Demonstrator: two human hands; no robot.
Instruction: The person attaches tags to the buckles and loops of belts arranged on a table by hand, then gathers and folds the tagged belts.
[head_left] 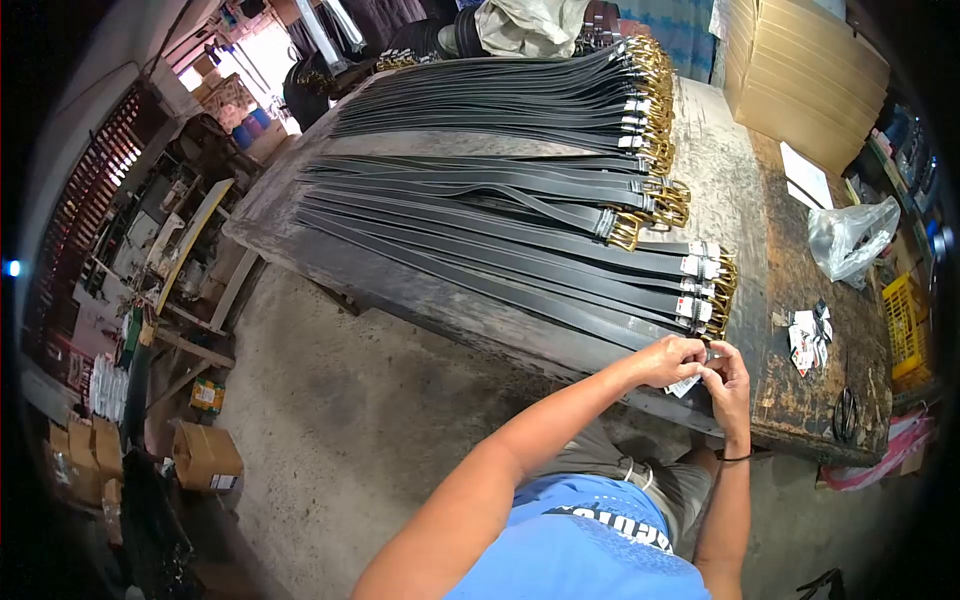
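Black belts (480,200) with gold-coloured buckles (718,290) lie in several groups on the table (400,305), their buckles toward the right. White tags (700,268) hang near the buckles. At the near edge, my left hand (668,362) and my right hand (728,380) meet beside the end of the nearest belt. Fingers of both are bent and pinched together around something small that I cannot make out. A white tag (683,386) shows just below my left hand. Right of my hands lies a small pile of printed tags (808,338).
A clear plastic bag (852,238), white paper (806,176) and a black cord loop (846,414) are on the table's right part. Cardboard (805,80) stands at the back right, a yellow crate (904,330) beyond the right edge. Cardboard boxes (205,455) sit on the floor at left.
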